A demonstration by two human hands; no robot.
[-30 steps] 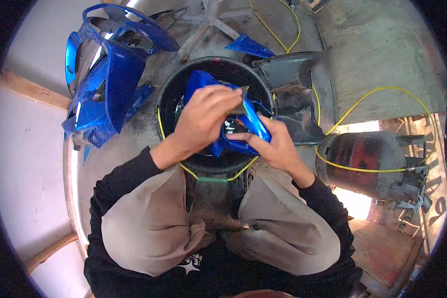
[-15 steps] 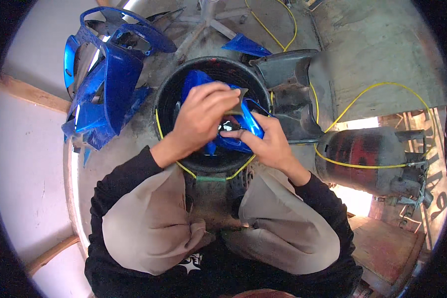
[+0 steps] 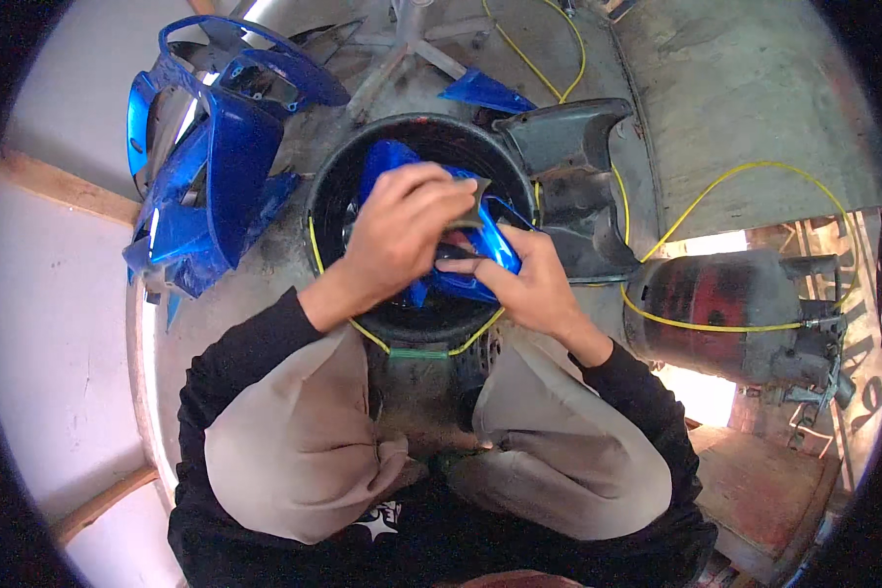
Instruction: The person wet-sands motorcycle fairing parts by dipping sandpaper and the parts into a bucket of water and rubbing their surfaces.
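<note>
A round black plastic tub stands before the person's knees, with a curved blue glossy panel in or over its opening, large blue plastic bodywork left, a dark cylindrical tank right, and a triangular blue panel behind.

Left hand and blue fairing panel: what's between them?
A thin, flexible grey-green sheet, poking out from under the left hand's fingers over the blue fairing panel, in the head view. Contact beneath the fingers is hidden.
</note>
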